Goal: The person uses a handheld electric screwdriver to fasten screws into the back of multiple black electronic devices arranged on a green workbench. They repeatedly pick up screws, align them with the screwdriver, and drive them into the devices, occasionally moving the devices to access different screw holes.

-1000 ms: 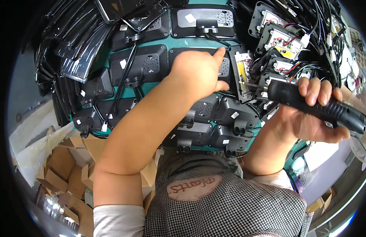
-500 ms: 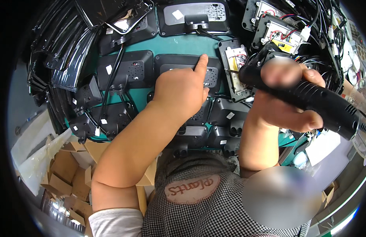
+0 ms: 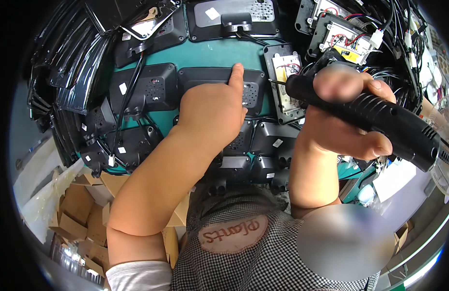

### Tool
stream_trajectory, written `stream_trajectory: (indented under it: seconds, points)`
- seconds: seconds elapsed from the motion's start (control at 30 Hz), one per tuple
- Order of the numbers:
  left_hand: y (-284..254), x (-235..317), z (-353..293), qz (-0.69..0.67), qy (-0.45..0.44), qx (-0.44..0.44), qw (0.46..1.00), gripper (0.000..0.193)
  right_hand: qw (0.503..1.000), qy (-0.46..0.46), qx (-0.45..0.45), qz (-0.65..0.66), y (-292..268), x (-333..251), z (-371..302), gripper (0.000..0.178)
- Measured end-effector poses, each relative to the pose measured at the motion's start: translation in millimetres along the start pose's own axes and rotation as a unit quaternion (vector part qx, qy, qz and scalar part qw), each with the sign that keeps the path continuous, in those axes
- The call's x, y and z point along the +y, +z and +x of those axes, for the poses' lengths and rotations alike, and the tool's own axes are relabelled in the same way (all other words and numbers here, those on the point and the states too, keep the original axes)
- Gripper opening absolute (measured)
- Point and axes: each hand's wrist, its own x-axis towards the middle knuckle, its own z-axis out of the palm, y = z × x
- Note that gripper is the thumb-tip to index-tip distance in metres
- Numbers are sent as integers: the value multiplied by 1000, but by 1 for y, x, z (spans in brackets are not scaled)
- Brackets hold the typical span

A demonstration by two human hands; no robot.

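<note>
Head view: left hand (image 3: 212,114) is pressing flat on a black housing (image 3: 219,82) at frame centre, index finger stretched to its top edge, nothing gripped. Right hand (image 3: 343,119) is closing fully round a black electric screwdriver (image 3: 375,119) at centre right; the bit is pointing left at an open unit with exposed circuit board (image 3: 287,80), just beside the housing. All is sitting on the green bench (image 3: 210,51). More black housings (image 3: 142,87) are lying left and below; cardboard boxes (image 3: 76,213) are showing lower left.
</note>
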Motion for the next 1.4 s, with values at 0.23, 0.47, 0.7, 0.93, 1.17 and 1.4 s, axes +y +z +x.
stream_trajectory:
  seconds: [0.23, 0.47, 0.7, 0.93, 1.17, 1.4]
  points:
    - [2, -2, 1, -8, 5, 2, 1000, 74, 998, 16, 31, -55, 5, 13, -8, 77]
    - [3, -3, 2, -17, 12, 7, 1000, 75, 998, 14, -9, -53, 1, 23, -16, 77]
    - [12, -11, -2, -79, 26, 54, 995, 68, 1000, 17, -4, 5, -1, 1, -2, 82]
    - [-4, -11, -16, -426, 83, 146, 889, 37, 982, 149, -41, 112, -1, -39, 20, 69]
    - [3, -7, -8, -450, 179, 216, 848, 12, 974, 160, -37, 155, 8, -47, 24, 71]
    - [6, -2, -13, -526, 151, 174, 819, 9, 973, 147, -17, 177, 3, -44, 20, 74]
